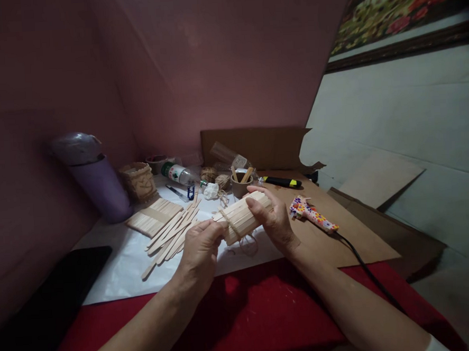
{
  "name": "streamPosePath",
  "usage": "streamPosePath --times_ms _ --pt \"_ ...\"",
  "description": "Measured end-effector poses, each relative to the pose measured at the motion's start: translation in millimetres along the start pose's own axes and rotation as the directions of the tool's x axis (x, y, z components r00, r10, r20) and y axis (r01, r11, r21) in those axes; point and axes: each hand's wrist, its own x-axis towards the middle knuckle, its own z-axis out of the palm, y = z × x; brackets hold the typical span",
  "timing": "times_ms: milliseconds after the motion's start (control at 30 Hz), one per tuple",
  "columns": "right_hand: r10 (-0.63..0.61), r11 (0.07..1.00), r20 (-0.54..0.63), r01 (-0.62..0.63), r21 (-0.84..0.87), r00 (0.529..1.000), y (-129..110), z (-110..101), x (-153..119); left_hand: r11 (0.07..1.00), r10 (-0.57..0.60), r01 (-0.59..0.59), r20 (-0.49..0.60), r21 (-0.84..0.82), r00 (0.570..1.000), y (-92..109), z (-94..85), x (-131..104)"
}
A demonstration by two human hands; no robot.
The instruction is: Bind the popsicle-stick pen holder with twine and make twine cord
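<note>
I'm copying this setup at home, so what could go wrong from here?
Thin tan twine around the pale bundle of flat wooden sticks might slip, letting sticks shift between the left hand and right hand. The floral-patterned glue gun, lying on brown cardboard near the right hand, could burn skin if hot. Its black cord runs close to the right forearm, so a snag could drag it.

Left hand (201,247), right hand (276,219), both holding twine-wrapped sticks (243,216)
</note>
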Motion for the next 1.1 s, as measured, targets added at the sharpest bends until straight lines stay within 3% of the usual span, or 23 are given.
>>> streamPosePath --times_ms 367,833,1100 --pt "0.058 0.995 0.009 -0.059 0.080 0.998 6.7 -1.1 5.1 0.999 -0.029 0.032 0.072 -0.044 0.997 4.4 2.7 -3.1" --pt "0.046 0.999 -0.028 -0.045 0.029 0.999 4.6 0.0 4.9 1.000 0.005 -0.005 -0.004 0.005 1.000 1.4 3.8 0.5" --pt "0.027 0.999 -0.041 -0.027 0.020 0.999 1.9 -2.8 5.6 0.998 -0.021 0.021 0.009 0.056 1.000 6.2 4.2 -1.9"
